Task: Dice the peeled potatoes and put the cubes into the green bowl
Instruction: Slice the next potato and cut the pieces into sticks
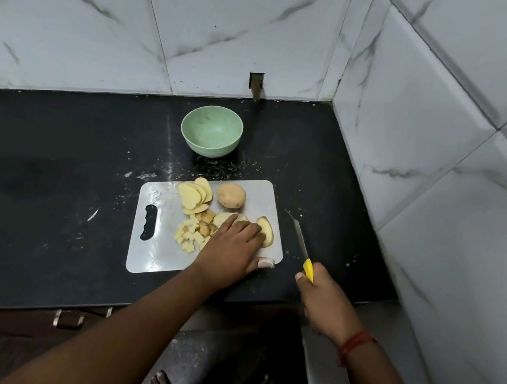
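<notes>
Marble-patterned white tiles wall in a corner over a black, crumb-flecked tabletop (57,144). On it lies a pale, smooth plastic cutting board (152,252) with a slotted handle. The left hand (231,247) lies with fingers extended over potato slices (264,231) at the board's right side, pressing them down. The right hand (325,299) grips the yellow handle of a thin steel knife (300,244), held off the board's right edge. Small matt cubes (192,237) are heaped mid-board, fanned oval slices (195,193) behind them, and 1 whole rounded potato (231,195) near the far edge. The green bowl (210,135), smooth and round, sits apart behind the board, holding nothing.

Wet slices could slip under the fingers, and fingertips lying so close to the cut line risk a nick.
</notes>
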Demonstrator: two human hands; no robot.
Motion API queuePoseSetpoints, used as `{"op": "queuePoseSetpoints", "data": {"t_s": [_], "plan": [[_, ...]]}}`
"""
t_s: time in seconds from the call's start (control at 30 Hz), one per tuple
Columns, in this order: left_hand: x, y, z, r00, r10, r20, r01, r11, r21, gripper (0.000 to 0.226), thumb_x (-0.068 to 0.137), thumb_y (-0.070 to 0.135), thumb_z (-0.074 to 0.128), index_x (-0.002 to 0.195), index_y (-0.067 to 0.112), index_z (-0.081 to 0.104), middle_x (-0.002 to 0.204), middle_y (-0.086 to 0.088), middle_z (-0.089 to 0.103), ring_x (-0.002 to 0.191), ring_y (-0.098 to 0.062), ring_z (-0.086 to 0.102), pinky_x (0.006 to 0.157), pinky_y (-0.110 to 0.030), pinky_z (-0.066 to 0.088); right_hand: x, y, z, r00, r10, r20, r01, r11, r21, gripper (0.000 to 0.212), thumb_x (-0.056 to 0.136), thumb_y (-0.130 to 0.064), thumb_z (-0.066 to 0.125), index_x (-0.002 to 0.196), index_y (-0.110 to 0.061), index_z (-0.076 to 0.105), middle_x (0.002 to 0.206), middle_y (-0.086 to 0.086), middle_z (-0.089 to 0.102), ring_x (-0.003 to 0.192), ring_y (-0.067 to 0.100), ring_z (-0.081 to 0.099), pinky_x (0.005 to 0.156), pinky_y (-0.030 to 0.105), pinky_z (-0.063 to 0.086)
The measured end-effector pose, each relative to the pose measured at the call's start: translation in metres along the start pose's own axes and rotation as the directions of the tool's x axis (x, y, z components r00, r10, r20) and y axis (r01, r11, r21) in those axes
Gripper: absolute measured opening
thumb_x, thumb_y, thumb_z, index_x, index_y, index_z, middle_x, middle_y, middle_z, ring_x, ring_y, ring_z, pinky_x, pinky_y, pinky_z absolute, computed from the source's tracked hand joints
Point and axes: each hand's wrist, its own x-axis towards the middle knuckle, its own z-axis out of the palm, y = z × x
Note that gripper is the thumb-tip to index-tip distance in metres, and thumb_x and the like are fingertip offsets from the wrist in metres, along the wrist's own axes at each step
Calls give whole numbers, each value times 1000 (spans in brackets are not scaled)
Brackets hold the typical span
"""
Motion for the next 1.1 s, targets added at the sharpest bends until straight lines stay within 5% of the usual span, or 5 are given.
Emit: {"op": "queuePoseSetpoints", "data": {"t_s": [0.17,0.37,0.53,0.67,1.1], "plan": [[-7,-2,4,995,-28,95,27,999,21,82,98,67,14,156,16,40,160,-8,41,151,-29,30,126,-47,13,12,-30,12,1000,-6,8,8,978,-207,16,103,-29,41,106,-13,42,84,6,56,71,18,54,58,30,38],[-12,-6,13,995,14,100,-19,999,44,77,100,63,16,159,16,33,165,-11,33,154,-30,24,126,-46,5,43,-51,26,999,49,14,-41,942,-334,23,102,-22,40,121,-8,43,116,18,61,93,28,57,74,29,38],[-10,-6,6,986,15,165,-25,998,60,89,90,63,-4,164,19,17,170,-10,17,157,-29,10,127,-45,-3,57,-70,34,993,113,18,-94,894,-437,40,100,-14,43,138,-4,33,124,21,58,109,31,59,82,31,44],[-9,-9,7,986,24,162,-33,998,54,88,90,63,-4,164,20,17,170,-10,18,157,-29,10,127,-46,-2,60,-76,35,991,132,40,-94,861,-499,43,99,-15,44,140,-4,33,131,21,54,118,33,55,96,37,44],[-6,-20,3,984,118,130,-129,988,83,78,102,63,18,157,11,38,162,-13,38,153,-30,28,128,-52,4,59,-67,37,998,58,37,-27,825,-564,41,97,-16,47,135,-2,42,128,21,55,117,38,55,89,40,45]]}}
